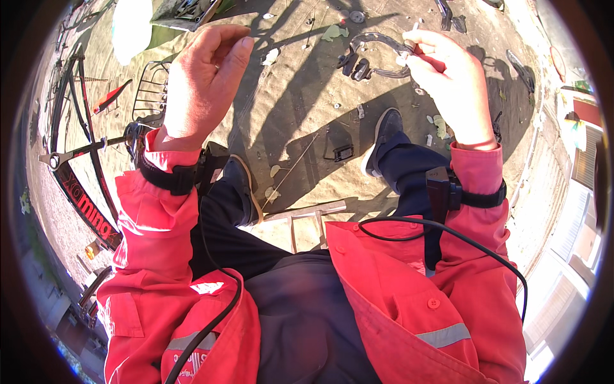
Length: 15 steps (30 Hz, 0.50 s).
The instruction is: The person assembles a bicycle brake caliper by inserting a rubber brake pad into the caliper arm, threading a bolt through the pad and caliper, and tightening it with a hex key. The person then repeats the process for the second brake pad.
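My left hand (208, 77) is raised at the upper left, fingers bent and the thumb a little apart, with nothing visible in it. At the upper right my right hand (451, 77) has its thumb and forefinger closed in a pinch. What they hold, if anything, is too small to make out. Just left of those fingertips is a dark curved part (372, 37) with black chunky pieces at its end. I cannot tell whether it touches the hand or lies on the ground behind it.
A black and red bicycle frame (82, 195) stands at the left, beside a wire rack (151, 86). A box of metal parts (182, 24) is at the top. On the sandy ground lie a small black rectangular part (343, 153), a thin stick (294, 165) and several leaves and scraps.
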{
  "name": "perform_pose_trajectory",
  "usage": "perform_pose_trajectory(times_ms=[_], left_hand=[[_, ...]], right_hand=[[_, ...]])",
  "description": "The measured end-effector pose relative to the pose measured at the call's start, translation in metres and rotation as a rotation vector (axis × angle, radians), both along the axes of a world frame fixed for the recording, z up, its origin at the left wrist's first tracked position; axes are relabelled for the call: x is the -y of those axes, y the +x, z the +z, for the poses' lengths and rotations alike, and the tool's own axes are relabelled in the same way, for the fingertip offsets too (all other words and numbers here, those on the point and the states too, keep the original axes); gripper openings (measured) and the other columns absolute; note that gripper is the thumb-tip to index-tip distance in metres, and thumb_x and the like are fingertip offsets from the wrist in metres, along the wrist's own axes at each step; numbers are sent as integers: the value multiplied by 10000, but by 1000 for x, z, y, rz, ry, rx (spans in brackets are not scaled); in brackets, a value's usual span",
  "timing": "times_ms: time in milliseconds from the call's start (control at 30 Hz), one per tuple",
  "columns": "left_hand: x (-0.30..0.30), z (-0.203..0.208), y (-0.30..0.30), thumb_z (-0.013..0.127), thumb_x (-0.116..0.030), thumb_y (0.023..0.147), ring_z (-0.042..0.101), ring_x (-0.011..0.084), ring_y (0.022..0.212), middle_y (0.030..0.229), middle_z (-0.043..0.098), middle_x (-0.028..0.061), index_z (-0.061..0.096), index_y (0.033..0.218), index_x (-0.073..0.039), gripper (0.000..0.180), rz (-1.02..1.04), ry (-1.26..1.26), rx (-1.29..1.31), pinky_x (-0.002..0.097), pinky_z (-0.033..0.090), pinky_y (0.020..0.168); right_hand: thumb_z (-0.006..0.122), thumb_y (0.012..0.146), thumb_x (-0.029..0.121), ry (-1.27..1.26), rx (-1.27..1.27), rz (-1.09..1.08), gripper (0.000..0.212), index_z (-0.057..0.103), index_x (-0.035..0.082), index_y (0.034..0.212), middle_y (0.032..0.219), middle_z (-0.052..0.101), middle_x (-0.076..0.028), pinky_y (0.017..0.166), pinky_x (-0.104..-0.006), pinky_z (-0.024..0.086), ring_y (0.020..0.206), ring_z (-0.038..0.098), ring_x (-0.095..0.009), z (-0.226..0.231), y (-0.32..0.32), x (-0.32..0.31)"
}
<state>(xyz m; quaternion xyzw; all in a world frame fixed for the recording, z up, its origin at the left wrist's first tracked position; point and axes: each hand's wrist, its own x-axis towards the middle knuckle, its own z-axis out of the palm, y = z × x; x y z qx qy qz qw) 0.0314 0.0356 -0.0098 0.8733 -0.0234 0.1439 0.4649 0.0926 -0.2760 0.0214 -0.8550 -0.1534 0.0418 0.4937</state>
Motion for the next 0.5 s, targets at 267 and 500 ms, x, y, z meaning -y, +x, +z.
perform_pose_trajectory(times_ms=[267,500], left_hand=[[-2,2,-1,623,-221,986,652,99,868,932,711,63,639,1156,12,289,-4,27,-78,243,499,796],[-6,-7,1,630,-209,979,648,97,877,941,711,58,651,1138,2,265,-25,59,-115,240,498,792]], right_hand=[[711,850,27,-10,-22,-4,260,695,65,1107,890,685,-9,736,-218,518,818,640,-64,1,-1,0],[705,852,17,73,-41,2,275,687,42,1125,902,683,-3,733,-209,513,827,632,-60,-3,0,2]])
